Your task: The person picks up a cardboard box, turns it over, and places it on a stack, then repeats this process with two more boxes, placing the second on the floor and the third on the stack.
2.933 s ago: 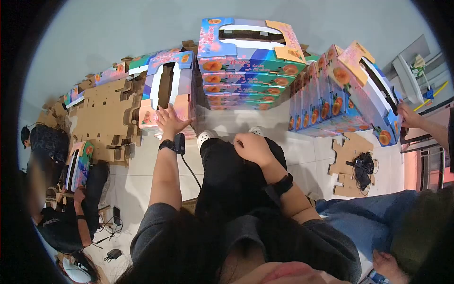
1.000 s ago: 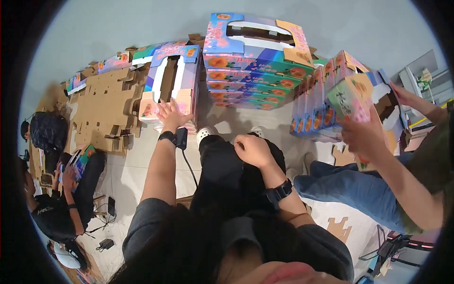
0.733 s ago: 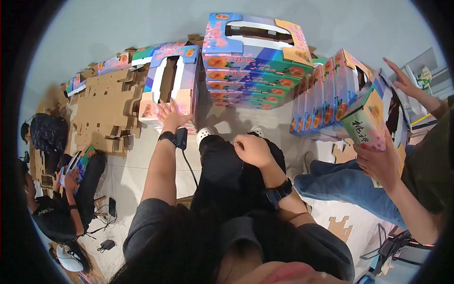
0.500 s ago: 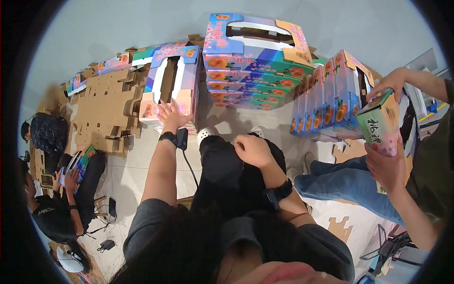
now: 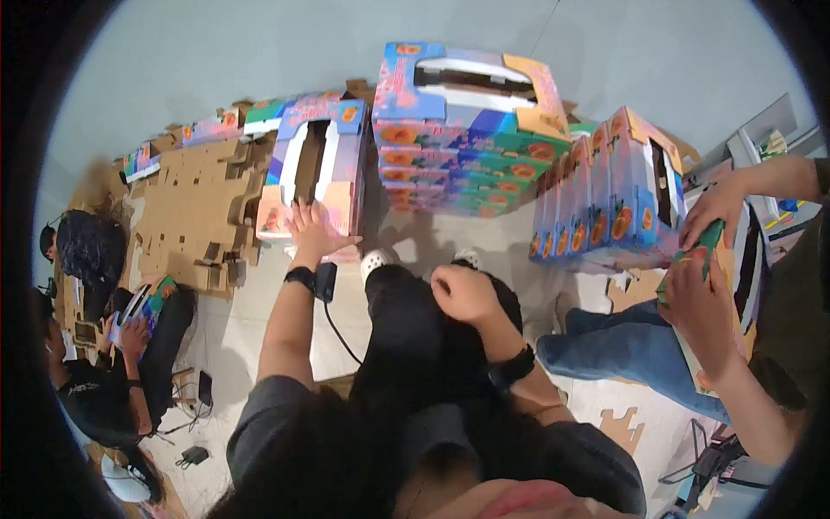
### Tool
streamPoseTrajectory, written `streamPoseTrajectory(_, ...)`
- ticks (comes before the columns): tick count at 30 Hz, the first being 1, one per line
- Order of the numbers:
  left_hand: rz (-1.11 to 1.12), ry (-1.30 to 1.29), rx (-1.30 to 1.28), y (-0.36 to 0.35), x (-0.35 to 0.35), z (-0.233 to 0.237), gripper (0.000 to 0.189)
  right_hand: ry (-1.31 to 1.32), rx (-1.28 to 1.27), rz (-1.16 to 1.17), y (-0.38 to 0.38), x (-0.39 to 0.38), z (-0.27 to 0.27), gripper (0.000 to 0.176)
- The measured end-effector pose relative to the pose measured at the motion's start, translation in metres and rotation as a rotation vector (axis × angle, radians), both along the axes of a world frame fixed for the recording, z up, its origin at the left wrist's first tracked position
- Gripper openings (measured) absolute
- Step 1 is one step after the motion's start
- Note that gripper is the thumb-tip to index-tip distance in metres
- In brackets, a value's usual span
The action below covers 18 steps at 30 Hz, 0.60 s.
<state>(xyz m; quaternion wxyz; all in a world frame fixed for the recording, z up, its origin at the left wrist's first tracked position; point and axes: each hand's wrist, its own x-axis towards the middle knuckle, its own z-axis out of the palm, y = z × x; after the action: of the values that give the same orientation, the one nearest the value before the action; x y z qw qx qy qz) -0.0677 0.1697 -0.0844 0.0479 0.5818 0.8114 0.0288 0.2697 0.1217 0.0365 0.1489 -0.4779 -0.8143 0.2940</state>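
left grip stretched forward, fingers spread flat; right grip curled on the knee.

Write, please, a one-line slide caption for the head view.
Left hand spread against a printed carton, right hand fisted on the lap, stacked cartons ahead.

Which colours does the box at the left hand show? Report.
Box: pink, blue, orange fruit prints; head view.

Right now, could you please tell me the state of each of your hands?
Left hand: open, fingers spread on the box.
Right hand: closed in a fist on the knee; nothing visible in its grip.
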Motion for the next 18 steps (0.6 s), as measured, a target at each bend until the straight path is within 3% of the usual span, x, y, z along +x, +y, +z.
streamPoseTrajectory(3,-0.180,0.085,-0.013,-0.012,-0.014,0.012,0.132,-0.020,-0.074,-0.015,0.003,0.002,0.007,0.012)
streamPoseTrajectory(5,-0.159,0.136,-0.059,-0.009,-0.024,0.010,0.121,-0.002,-0.035,0.016,0.009,0.004,0.004,0.013)
streamPoseTrajectory(7,-0.277,0.262,0.133,0.001,-0.066,-0.065,0.115,0.076,-0.037,0.009,0.004,0.002,0.003,0.013)
streamPoseTrajectory(8,-0.282,0.233,0.065,-0.016,-0.067,-0.065,0.113,0.079,-0.054,0.011,-0.001,0.002,0.001,0.012)
streamPoseTrajectory(11,-0.242,0.125,0.018,-0.003,-0.056,-0.008,0.109,0.001,-0.095,0.006,0.006,0.000,0.005,0.014)
streamPoseTrajectory(16,-0.286,0.261,-0.141,0.004,-0.057,0.011,0.092,-0.025,-0.050,0.022,0.006,-0.002,0.005,0.013)
streamPoseTrajectory(18,-0.333,0.262,-0.029,0.002,-0.063,0.015,0.092,-0.004,-0.109,0.004,0.007,-0.007,0.012,0.013)
